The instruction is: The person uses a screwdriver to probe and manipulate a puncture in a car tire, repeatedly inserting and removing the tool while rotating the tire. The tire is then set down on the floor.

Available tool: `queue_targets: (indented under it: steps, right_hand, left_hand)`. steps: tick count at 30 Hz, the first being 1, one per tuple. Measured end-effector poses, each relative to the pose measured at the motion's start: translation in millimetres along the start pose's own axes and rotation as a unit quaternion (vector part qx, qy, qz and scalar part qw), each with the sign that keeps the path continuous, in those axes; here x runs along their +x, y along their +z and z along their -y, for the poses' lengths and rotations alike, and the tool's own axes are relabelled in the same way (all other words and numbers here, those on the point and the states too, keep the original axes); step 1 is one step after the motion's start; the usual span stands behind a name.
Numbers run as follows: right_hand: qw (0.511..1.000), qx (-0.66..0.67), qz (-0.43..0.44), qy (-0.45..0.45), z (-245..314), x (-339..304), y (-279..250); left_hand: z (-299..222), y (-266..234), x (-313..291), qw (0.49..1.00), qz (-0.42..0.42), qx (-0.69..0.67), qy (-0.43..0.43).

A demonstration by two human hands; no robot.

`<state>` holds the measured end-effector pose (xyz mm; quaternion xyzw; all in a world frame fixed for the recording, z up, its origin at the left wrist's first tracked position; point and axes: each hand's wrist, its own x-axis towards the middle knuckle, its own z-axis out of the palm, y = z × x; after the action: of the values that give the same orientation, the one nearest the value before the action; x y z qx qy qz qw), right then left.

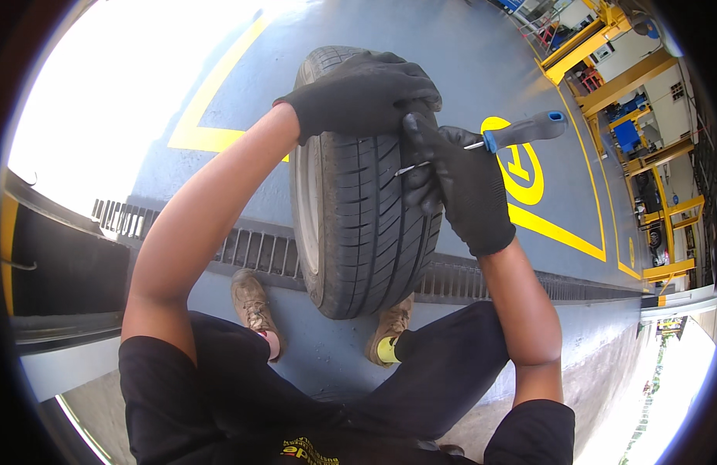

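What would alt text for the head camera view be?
A black-gloved left hand rests on an upright tire while the gloved right hand holds a screwdriver-like tool, its tip at the tread. Around is a grey-blue workshop floor with yellow markings and a drain grate.

Head view: one wide fisheye, worn on the person's head, upright, facing steeply down and forward; tyre [362, 225], left hand [362, 94] and right hand [468, 182] at near range, centre to upper centre of frame; floor [482, 81] beyond; yellow metalwork [585, 48] far off, upper right
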<state>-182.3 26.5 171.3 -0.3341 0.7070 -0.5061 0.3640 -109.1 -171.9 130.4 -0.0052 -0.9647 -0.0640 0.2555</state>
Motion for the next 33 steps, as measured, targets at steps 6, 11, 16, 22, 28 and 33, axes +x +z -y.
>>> queue_targets:
  steps: [6,11,16,22,28,33]
  right_hand:
    - [0.997,0.045,-0.011,-0.063,-14,7,-11]
    - [0.996,0.052,-0.042,-0.066,-11,4,-4]
    - [0.992,0.004,-0.094,-0.088,-13,-3,6]
    - [0.986,0.028,-0.14,-0.083,-16,-6,-3]
    - [0.985,0.034,-0.162,-0.057,-15,-11,-10]
    - [0.98,0.02,-0.179,-0.085,-23,-14,-15]
  left_hand:
    - [1,8,5,1.0,-0.009,0.003,-0.008]
    - [-3,9,11,0.999,0.006,-0.031,-0.006]
    - [-8,14,11,0.999,-0.017,-0.027,0.029]
    - [-20,20,22,0.999,-0.004,-0.033,0.009]
    - [-26,28,31,0.999,0.007,-0.028,0.016]
    - [-37,20,36,0.999,0.054,0.003,-0.001]
